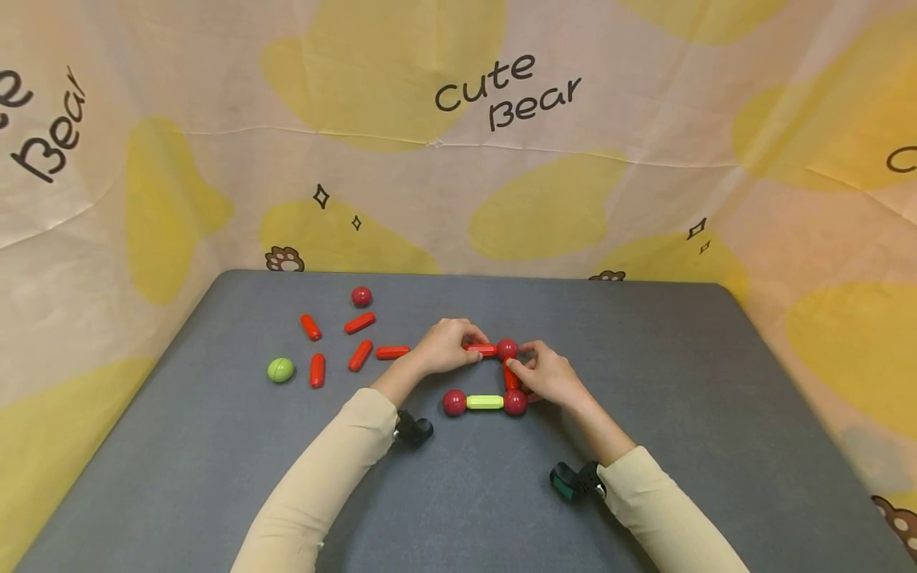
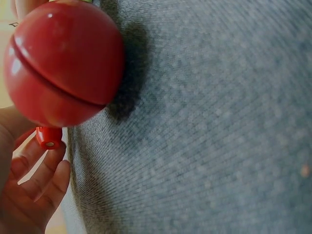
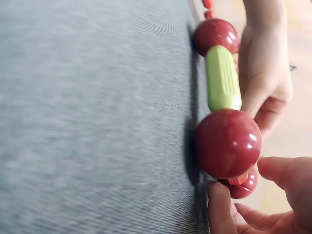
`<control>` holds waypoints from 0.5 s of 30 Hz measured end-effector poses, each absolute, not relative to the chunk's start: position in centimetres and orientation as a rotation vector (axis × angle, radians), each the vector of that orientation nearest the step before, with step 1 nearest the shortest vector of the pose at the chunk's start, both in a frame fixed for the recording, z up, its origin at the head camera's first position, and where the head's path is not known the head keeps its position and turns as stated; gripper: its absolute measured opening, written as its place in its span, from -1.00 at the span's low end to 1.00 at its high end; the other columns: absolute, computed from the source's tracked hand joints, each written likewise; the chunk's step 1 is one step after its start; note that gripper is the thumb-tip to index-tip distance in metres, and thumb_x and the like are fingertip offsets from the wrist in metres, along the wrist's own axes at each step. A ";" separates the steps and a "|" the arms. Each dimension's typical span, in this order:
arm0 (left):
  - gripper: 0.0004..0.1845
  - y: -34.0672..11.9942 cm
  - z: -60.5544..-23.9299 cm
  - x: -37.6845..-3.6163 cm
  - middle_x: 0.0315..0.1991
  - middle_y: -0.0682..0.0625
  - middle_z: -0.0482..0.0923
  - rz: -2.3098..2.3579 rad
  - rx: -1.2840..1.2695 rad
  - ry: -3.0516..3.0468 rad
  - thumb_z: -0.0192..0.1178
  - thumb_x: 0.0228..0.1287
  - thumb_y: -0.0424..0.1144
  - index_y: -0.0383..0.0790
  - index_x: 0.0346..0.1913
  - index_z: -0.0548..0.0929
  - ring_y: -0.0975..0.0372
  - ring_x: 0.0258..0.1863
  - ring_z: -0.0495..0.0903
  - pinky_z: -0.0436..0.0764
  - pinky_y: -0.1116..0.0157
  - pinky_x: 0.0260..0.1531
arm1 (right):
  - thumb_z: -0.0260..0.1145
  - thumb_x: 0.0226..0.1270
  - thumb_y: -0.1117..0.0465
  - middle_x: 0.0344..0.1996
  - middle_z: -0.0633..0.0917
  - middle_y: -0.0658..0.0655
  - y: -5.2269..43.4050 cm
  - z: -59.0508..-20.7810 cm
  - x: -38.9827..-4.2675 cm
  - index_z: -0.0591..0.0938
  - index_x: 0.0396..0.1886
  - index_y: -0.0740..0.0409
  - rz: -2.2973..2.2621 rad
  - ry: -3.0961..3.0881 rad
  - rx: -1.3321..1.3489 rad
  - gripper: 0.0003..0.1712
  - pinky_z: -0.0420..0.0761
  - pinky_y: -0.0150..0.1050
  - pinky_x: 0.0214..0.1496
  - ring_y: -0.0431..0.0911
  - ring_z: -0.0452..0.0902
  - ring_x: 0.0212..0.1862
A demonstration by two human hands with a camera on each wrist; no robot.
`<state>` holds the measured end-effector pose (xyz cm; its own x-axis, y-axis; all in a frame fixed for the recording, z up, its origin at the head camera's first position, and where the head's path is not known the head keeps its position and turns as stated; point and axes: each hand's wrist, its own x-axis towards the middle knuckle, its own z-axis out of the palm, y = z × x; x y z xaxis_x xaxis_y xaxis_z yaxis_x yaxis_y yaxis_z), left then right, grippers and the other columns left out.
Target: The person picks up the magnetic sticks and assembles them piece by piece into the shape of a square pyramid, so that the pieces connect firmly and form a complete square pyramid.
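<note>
My left hand pinches a red rod whose right end meets a dark red ball. In the left wrist view the rod's free end shows between thumb and fingers, below a large near ball. My right hand grips a second red rod, joining that ball to a lower red ball. From this lower ball a lime green rod runs left to another red ball. In the right wrist view the nearest ball partly hides the right hand's rod.
Several loose red rods lie on the grey table left of my left hand, one close by its wrist. A loose red ball sits behind them, a green ball at far left. Printed cloth walls the table's back and sides.
</note>
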<state>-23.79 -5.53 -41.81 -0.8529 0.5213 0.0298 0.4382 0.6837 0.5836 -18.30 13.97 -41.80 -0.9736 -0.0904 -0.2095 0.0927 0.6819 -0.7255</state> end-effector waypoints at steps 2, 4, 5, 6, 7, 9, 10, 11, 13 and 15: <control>-0.78 -5.5 -41.8 -23.8 -0.31 0.10 0.58 0.898 0.785 2.752 0.28 0.10 -0.27 -0.08 -0.15 0.70 0.25 -0.33 0.46 0.43 0.34 -0.32 | 0.22 0.25 0.05 -0.37 0.61 0.16 14.0 -41.8 -18.6 0.38 0.15 0.29 -1.177 2.656 0.009 -0.43 0.59 -0.28 -0.55 -0.19 0.54 -0.60; -0.78 -5.5 -41.8 -23.8 -0.30 0.09 0.59 0.892 0.789 2.755 0.28 0.10 -0.26 -0.08 -0.15 0.70 0.26 -0.32 0.47 0.43 0.34 -0.31 | 0.22 0.26 0.04 -0.35 0.61 0.18 13.9 -41.7 -19.0 0.39 0.15 0.27 -1.178 2.649 0.016 -0.44 0.59 -0.28 -0.55 -0.18 0.55 -0.61; -0.78 -5.5 -41.8 -23.8 -0.29 0.09 0.60 0.886 0.790 2.759 0.28 0.10 -0.26 -0.08 -0.15 0.70 0.26 -0.32 0.47 0.43 0.33 -0.30 | 0.22 0.26 0.04 -0.34 0.62 0.18 13.8 -41.7 -19.1 0.39 0.16 0.27 -1.177 2.646 0.017 -0.43 0.59 -0.28 -0.54 -0.18 0.56 -0.61; -0.78 -5.5 -41.8 -23.8 -0.28 0.09 0.60 0.880 0.791 2.763 0.28 0.10 -0.26 -0.08 -0.15 0.70 0.26 -0.32 0.47 0.43 0.33 -0.30 | 0.22 0.26 0.04 -0.34 0.62 0.18 13.8 -41.7 -19.2 0.39 0.16 0.26 -1.175 2.646 0.016 -0.43 0.59 -0.28 -0.54 -0.19 0.56 -0.62; -0.78 -5.5 -41.8 -23.8 -0.28 0.09 0.60 0.875 0.794 2.766 0.29 0.10 -0.25 -0.07 -0.15 0.70 0.26 -0.31 0.47 0.44 0.33 -0.29 | 0.22 0.25 0.04 -0.34 0.62 0.18 13.7 -41.7 -19.4 0.39 0.16 0.26 -1.171 2.648 0.015 -0.44 0.59 -0.28 -0.54 -0.18 0.56 -0.63; -0.78 -5.4 -41.7 -23.8 -0.27 0.09 0.61 0.868 0.799 2.773 0.29 0.10 -0.24 -0.07 -0.14 0.70 0.26 -0.30 0.48 0.44 0.32 -0.28 | 0.22 0.25 0.04 -0.37 0.62 0.17 13.6 -41.7 -19.6 0.39 0.15 0.27 -1.159 2.654 0.008 -0.44 0.58 -0.28 -0.54 -0.19 0.55 -0.65; -0.78 -5.5 -41.7 -23.8 -0.26 0.09 0.61 0.867 0.798 2.775 0.29 0.10 -0.24 -0.07 -0.14 0.70 0.26 -0.30 0.48 0.44 0.32 -0.28 | 0.23 0.25 0.05 -0.39 0.62 0.16 13.5 -41.7 -19.7 0.39 0.14 0.27 -1.149 2.661 0.004 -0.44 0.57 -0.29 -0.55 -0.19 0.54 -0.66; -0.78 -5.5 -41.7 -23.8 -0.26 0.09 0.61 0.864 0.798 2.777 0.29 0.10 -0.23 -0.07 -0.14 0.70 0.26 -0.30 0.48 0.44 0.32 -0.28 | 0.23 0.25 0.05 -0.41 0.61 0.15 13.4 -41.7 -19.7 0.40 0.14 0.27 -1.138 2.669 -0.002 -0.44 0.56 -0.30 -0.55 -0.19 0.54 -0.67; -0.78 -5.5 -41.7 -23.8 -0.26 0.09 0.61 0.865 0.799 2.778 0.30 0.10 -0.23 -0.07 -0.14 0.70 0.26 -0.30 0.48 0.44 0.32 -0.28 | 0.23 0.24 0.05 -0.45 0.60 0.13 13.3 -41.8 -19.9 0.41 0.12 0.28 -1.116 2.686 -0.008 -0.45 0.54 -0.31 -0.56 -0.19 0.53 -0.69; -0.78 -5.5 -41.8 -23.8 -0.26 0.09 0.61 0.867 0.795 2.776 0.29 0.11 -0.23 -0.07 -0.13 0.70 0.26 -0.30 0.48 0.44 0.32 -0.28 | 0.23 0.24 0.05 -0.48 0.58 0.11 13.2 -41.9 -20.1 0.41 0.11 0.27 -1.103 2.694 -0.007 -0.46 0.52 -0.33 -0.58 -0.19 0.52 -0.70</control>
<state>-23.76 -5.54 -41.78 -0.8537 0.5196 0.0350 0.4472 0.6969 0.5607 -20.07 13.16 -41.92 -0.9736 -0.0910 -0.2094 0.0820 0.7166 -0.6927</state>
